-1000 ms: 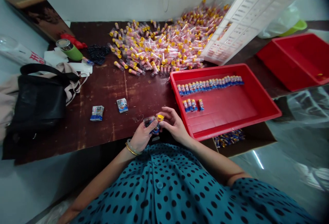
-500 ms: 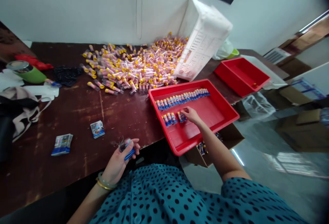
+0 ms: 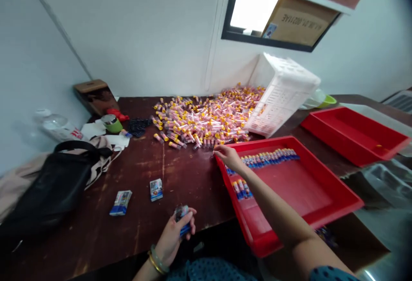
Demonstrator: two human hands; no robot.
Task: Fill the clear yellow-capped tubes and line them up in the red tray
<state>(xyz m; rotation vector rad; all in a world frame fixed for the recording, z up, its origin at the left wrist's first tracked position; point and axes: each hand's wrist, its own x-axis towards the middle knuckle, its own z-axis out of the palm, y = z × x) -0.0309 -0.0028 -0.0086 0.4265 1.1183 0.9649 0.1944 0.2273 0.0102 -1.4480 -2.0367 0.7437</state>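
Observation:
My left hand [image 3: 179,231] is closed around a small clear and blue printed piece [image 3: 184,229] above the table's front edge; the fingers cover much of it. My right hand [image 3: 228,157] reaches over the left rim of the red tray [image 3: 325,212], fingertips pinched near the front of the pile. Whatever they hold, if anything, is too small to name. In the tray stand a long row of small tubes [image 3: 270,157] with yellow caps and blue wraps and a short row [image 3: 242,189] before it. A heap of yellow-capped pink tubes [image 3: 206,120] lies behind.
Two stacks of blue and white printed pieces [image 3: 121,203] lie left on the brown table [image 3: 180,178]. A white plastic basket [image 3: 280,96] leans on its side by the heap. Another red tray [image 3: 357,135] is at right. A black bag [image 3: 54,190] and a bottle [image 3: 61,127] occupy the left.
My right hand has left the short row in the tray and moved left and back to the tray's rim by the heap. The view has turned left and up. My left hand keeps its hold.

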